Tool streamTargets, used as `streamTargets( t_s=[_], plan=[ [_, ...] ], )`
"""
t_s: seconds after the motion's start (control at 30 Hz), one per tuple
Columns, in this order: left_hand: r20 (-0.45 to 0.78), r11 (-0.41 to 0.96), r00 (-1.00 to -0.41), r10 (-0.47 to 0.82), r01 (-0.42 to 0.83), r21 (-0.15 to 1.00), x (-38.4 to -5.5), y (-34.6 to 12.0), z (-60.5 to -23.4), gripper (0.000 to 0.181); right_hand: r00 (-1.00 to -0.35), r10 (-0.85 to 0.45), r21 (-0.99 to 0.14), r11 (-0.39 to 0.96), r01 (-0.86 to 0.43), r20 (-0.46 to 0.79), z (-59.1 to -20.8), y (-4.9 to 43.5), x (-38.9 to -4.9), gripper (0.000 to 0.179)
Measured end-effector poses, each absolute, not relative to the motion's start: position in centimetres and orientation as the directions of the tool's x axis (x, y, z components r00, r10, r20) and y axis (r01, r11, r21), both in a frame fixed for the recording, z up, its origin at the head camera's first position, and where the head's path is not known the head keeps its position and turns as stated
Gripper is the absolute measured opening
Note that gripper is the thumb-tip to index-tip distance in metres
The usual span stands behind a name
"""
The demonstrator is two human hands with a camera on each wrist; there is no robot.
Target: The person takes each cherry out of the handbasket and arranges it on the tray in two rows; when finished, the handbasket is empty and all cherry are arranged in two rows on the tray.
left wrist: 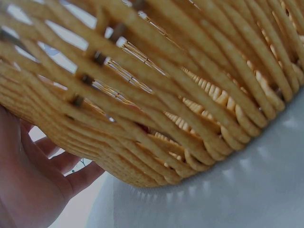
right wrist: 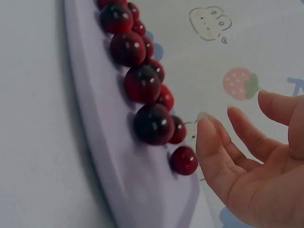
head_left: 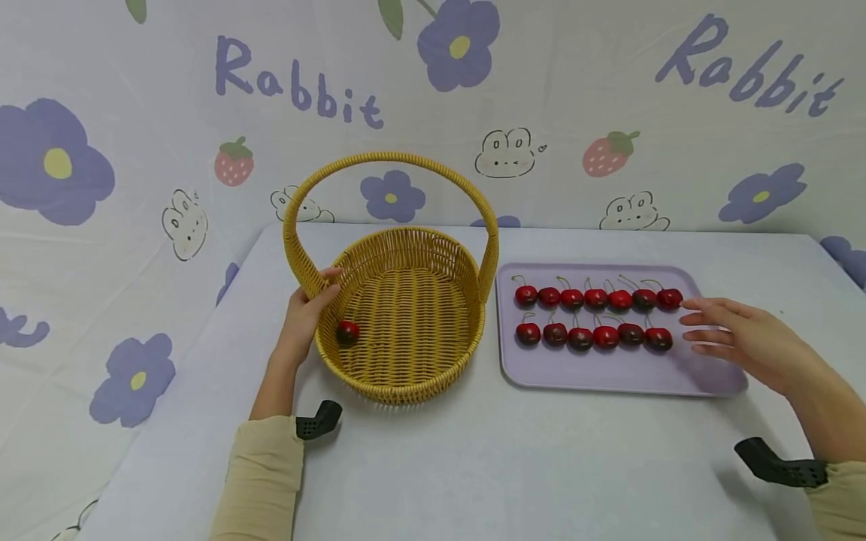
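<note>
A yellow wicker basket [head_left: 413, 323] with a tall arched handle stands on the table, a single dark red cherry [head_left: 348, 332] lying inside at its left. My left hand [head_left: 302, 319] grips the rim by the handle's left foot; the left wrist view shows its fingers [left wrist: 84, 179] against the woven outer wall. On a pale purple tray [head_left: 588, 373], several red cherries [head_left: 595, 299] with stems lie in two rows. Just past the right end of these rows is my right hand [head_left: 751, 338], its fingers extended and apart, holding nothing. The right wrist view shows its fingertips beside the end cherry [right wrist: 184, 160].
A white cloth covers the table [head_left: 541, 466]. Behind it hangs a backdrop [head_left: 568, 98] printed with flowers, rabbits and strawberries. A black wrist mount [head_left: 319, 421] sits at the left cuff, another black mount [head_left: 778, 464] at the right cuff.
</note>
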State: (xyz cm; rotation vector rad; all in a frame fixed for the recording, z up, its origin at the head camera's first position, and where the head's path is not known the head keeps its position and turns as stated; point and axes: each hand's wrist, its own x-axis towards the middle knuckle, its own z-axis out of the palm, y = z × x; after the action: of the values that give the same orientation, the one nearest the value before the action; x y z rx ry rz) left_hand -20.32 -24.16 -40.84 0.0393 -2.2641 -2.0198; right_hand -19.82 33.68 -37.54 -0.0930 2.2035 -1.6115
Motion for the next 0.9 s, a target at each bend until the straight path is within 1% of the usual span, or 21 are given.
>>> streamTargets(
  t_s=[0.07, 0.17, 0.33, 0.6, 0.9],
  plan=[
    [0.066, 0.115, -0.994, -0.09, 0.055, 0.992, -20.3, -24.2, -40.8, 0.041, -0.911, -0.327, -0.945, 0.285, 0.158, -0.251, -37.0, 33.3, -19.7, 0.022],
    [0.07, 0.118, -0.993, -0.09, 0.059, 0.991, -20.3, -24.2, -40.7, 0.041, -0.895, -0.395, -0.965, 0.232, 0.122, -0.208, -36.3, 32.3, -19.5, 0.027],
    [0.065, 0.119, -0.994, -0.091, 0.054, 0.991, -20.3, -24.1, -40.8, 0.041, -0.843, -0.511, -0.981, 0.167, 0.095, -0.169, -35.0, 29.8, -19.4, 0.034],
    [0.067, 0.124, -0.994, -0.089, 0.056, 0.991, -20.4, -24.2, -41.0, 0.041, -0.815, -0.543, -0.965, 0.253, 0.072, -0.203, -33.1, 24.6, -18.9, 0.031],
    [0.062, 0.121, -0.994, -0.088, 0.051, 0.991, -20.4, -24.2, -40.9, 0.041, -0.751, -0.612, -0.963, 0.238, 0.124, -0.248, -31.9, 18.6, -19.6, 0.048]
  ],
)
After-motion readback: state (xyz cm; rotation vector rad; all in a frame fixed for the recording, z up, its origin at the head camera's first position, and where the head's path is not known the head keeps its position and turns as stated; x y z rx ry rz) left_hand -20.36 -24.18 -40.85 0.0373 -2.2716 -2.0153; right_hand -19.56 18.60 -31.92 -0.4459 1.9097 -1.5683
